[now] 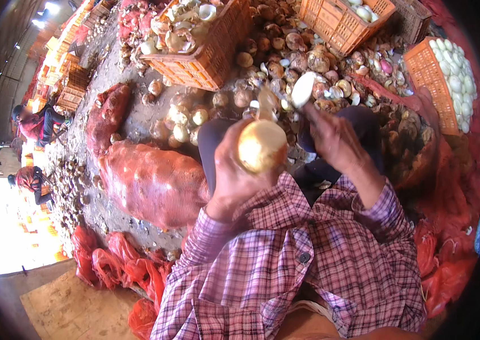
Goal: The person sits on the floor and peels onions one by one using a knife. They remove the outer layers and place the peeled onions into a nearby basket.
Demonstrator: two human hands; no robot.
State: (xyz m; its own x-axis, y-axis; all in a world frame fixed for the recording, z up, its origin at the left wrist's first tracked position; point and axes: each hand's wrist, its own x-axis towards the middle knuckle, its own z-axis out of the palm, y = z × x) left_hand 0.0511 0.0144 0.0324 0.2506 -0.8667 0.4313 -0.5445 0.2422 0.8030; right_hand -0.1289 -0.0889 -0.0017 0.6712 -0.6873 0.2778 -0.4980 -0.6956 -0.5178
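A large yellow onion (pixel 262 146) with shiny golden skin is held in my left hand (pixel 235 165), in front of my lap. A loose flap of skin stands up, blurred, at its far side. My right hand (pixel 336 138) is closed around something with a broad, pale, rounded blade (pixel 303 89), perhaps a knife; its handle is hidden by my fingers. The blade points away from me and does not touch the onion. Beyond both hands lies a heap of unpeeled onions (pixel 299 59) on the floor, with pale peeled pieces and skins among them.
An orange plastic crate (pixel 212 63) of onion skins stands ahead. Another crate (pixel 329 27) holds white peeled onions, as does a crate at right (pixel 431 89). A full red mesh sack (pixel 155 182) lies left; an open one (pixel 424 157) lies right. Two people (pixel 36 123) sit far left.
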